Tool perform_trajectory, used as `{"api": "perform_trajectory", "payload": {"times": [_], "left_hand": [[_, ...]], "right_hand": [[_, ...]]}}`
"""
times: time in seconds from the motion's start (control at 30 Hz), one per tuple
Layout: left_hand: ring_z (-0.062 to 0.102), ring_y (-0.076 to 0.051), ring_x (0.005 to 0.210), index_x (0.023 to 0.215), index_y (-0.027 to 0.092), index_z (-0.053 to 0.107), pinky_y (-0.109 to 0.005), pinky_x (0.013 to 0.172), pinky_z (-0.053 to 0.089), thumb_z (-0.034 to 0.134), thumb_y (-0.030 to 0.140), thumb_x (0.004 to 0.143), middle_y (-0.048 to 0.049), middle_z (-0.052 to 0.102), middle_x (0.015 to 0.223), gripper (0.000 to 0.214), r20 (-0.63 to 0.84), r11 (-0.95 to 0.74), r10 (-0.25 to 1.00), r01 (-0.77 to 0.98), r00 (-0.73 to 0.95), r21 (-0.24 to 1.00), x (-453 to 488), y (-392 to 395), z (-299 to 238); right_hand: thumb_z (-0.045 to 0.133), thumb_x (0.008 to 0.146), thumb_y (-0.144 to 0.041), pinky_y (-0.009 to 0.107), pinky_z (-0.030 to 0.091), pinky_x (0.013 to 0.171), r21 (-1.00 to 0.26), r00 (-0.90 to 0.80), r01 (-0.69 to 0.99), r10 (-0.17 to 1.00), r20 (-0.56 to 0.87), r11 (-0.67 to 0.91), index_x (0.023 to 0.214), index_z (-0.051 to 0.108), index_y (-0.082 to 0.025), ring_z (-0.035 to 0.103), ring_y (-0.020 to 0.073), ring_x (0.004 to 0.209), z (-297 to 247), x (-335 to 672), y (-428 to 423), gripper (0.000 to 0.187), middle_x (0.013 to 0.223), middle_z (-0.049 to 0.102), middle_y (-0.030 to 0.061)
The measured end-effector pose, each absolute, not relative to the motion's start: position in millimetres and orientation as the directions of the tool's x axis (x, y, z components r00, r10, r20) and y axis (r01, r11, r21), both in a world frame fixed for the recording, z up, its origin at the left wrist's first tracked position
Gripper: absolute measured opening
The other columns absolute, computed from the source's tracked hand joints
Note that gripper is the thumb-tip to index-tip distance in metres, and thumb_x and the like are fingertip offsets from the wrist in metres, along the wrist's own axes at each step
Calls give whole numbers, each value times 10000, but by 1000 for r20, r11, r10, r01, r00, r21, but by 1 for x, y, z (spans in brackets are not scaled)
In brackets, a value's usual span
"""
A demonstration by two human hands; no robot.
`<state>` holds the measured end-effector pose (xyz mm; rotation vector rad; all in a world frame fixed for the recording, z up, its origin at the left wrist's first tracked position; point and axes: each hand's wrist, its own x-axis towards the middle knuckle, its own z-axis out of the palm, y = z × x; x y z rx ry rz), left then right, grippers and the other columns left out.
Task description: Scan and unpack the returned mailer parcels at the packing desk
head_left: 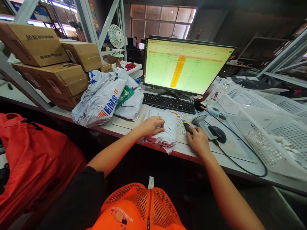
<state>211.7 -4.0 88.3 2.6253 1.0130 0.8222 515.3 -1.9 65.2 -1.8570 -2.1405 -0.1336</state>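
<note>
My left hand (154, 126) lies on a white plastic mailer bag (169, 127) at the desk's front edge. Its fingers are stretched out and its thumb is apart from them. My right hand (198, 140) is closed over a small black object with a yellow end (187, 127); my fingers cover part of it, so its kind is unclear. Just right of that hand, a grey handheld barcode scanner (201, 123) rests beside a round black base (217, 134). Behind the mailer is a black keyboard (169, 103).
A monitor (184, 67) showing a spreadsheet stands behind the keyboard. White parcels (100, 99) and stacked cardboard boxes (48, 80) fill the left side. White perforated baskets (266, 127) stand on the right, with a black cable (242, 143) looping before them. A red bag (40, 166) is at lower left.
</note>
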Motion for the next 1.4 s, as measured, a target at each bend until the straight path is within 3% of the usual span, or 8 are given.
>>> {"api": "perform_trajectory", "payload": {"times": [0.17, 0.5, 0.7, 0.9, 1.0, 1.1, 1.27, 1.4], "left_hand": [[658, -239, 942, 940, 184, 630, -379, 903, 521, 497, 319, 1065, -97, 699, 934, 228, 565, -789, 604, 524, 562, 321, 224, -15, 78], [539, -166, 586, 723, 228, 531, -316, 606, 422, 393, 362, 1086, -12, 537, 610, 411, 698, -801, 529, 555, 483, 223, 219, -91, 63], [551, -166, 601, 743, 232, 517, -305, 575, 424, 458, 274, 1046, -14, 568, 631, 311, 694, -619, 719, 494, 42, 611, 203, -167, -11], [734, -248, 866, 1050, 220, 685, -387, 823, 575, 506, 613, 1008, -96, 765, 955, 433, 173, -166, 984, 120, -49, 979, 187, -136, -45], [743, -324, 1025, 1359, 250, 595, -476, 881, 600, 477, 851, 902, -165, 734, 1227, 764, -51, 50, 999, -372, 8, 927, 193, -145, -42], [647, -396, 1289, 1641, 354, 292, -555, 1040, 548, 716, 802, 787, -175, 585, 1502, 1053, -87, 202, 970, -549, 227, 811, 198, -174, -42], [269, -469, 1581, 1715, 261, 69, -627, 1301, 183, 909, 674, 647, -186, 297, 1714, 1421, 3, 139, 860, -239, 511, 961, 186, -199, -35], [263, -474, 1582, 1705, 312, 192, -561, 1320, 193, 944, 641, 600, -110, 378, 1695, 1376, -123, 146, 777, 14, 617, 989, 175, -195, -20]], "right_hand": [[478, 1004, -340, 439, 458, 1150, -383, -296, 780, 831, 472, 495, 1331, 700, -149, 611, 289, 1272, 88, 463, 32, 439, 1340, 688, 158], [534, 1051, -382, 508, 366, 1232, -423, -610, 631, 752, 248, 651, 1376, 710, -254, 544, 272, 1428, 68, 387, 67, 391, 1497, 626, 89], [517, 1055, -379, 516, 362, 1245, -501, -663, 549, 714, 226, 669, 1362, 726, -276, 530, 270, 1444, 54, 394, 69, 385, 1504, 621, 84], [534, 1024, -375, 536, 301, 1281, -572, -605, 573, 774, 187, 586, 1441, 674, -167, 424, 317, 1521, 59, 389, 57, 486, 1608, 494, 168], [556, 1009, -410, 549, 401, 1216, -552, -598, 554, 759, 258, 623, 1444, 668, -198, 544, 320, 1401, 64, 394, 15, 497, 1497, 600, 166], [605, 983, -542, 581, 471, 1127, -465, -540, 623, 776, 327, 629, 1485, 636, -244, 574, 352, 1303, 63, 397, -45, 584, 1407, 637, 169], [548, 973, -723, 627, 485, 1036, -382, -373, 808, 891, 259, 449, 1467, 665, -276, 632, 351, 1094, 69, 417, -115, 677, 1135, 687, 152], [465, 964, -808, 511, 523, 1045, -593, -382, 693, 906, 182, 411, 1481, 654, -299, 637, 329, 1192, 82, 442, -138, 750, 1314, 653, 149]]}}
